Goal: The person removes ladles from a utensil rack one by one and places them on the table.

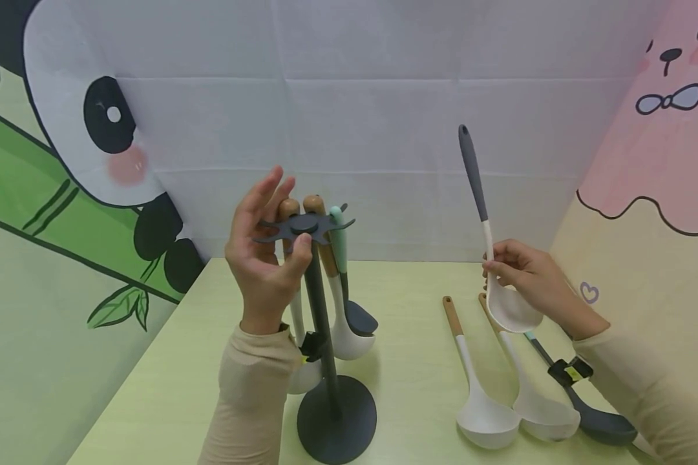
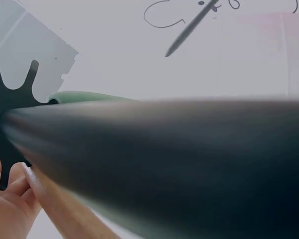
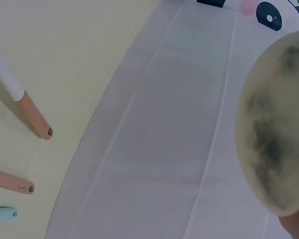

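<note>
My left hand (image 1: 262, 258) is at the top of a dark utensil stand (image 1: 320, 310), thumb at the hooked ring (image 1: 304, 225) and fingers extended upward behind it. In the left wrist view the blurred pole (image 2: 164, 159) covers much of the frame. Wooden-handled ladles, one with its white bowl (image 1: 353, 342) visible, hang from the stand beside a utensil with a teal handle (image 1: 338, 245) and dark head. My right hand (image 1: 526, 274) pinches the white neck of a ladle, its grey handle (image 1: 473, 171) pointing up. This ladle's pale bowl (image 3: 276, 129) looms in the right wrist view.
On the table (image 1: 407, 400) at right lie two white ladles with wooden handles (image 1: 452, 316) and a dark ladle (image 1: 605, 423) with a teal handle end. A pale cloth wall (image 1: 372, 129) rises behind, with cartoon-printed panels at both sides.
</note>
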A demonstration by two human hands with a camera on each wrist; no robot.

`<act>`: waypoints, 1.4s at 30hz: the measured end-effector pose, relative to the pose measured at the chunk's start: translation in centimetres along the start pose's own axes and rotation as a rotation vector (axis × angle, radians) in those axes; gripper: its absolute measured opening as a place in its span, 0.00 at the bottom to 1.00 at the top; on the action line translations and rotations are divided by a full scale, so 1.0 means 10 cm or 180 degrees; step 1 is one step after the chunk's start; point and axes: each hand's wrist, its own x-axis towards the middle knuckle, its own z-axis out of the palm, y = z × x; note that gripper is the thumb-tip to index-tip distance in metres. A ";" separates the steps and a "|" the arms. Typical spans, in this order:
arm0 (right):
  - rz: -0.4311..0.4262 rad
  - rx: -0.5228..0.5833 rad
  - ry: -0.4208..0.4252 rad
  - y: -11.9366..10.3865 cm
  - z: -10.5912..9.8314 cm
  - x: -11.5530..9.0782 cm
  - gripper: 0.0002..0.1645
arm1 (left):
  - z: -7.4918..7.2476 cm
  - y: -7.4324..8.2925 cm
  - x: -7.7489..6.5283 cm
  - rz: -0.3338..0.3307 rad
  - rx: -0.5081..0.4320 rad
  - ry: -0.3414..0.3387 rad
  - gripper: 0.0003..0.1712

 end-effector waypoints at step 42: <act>0.1368 0.1076 -0.0551 0.17 0.47 -0.03 0.10 | -0.22 0.11 0.04 -0.0750 -0.0685 -0.0402 0.37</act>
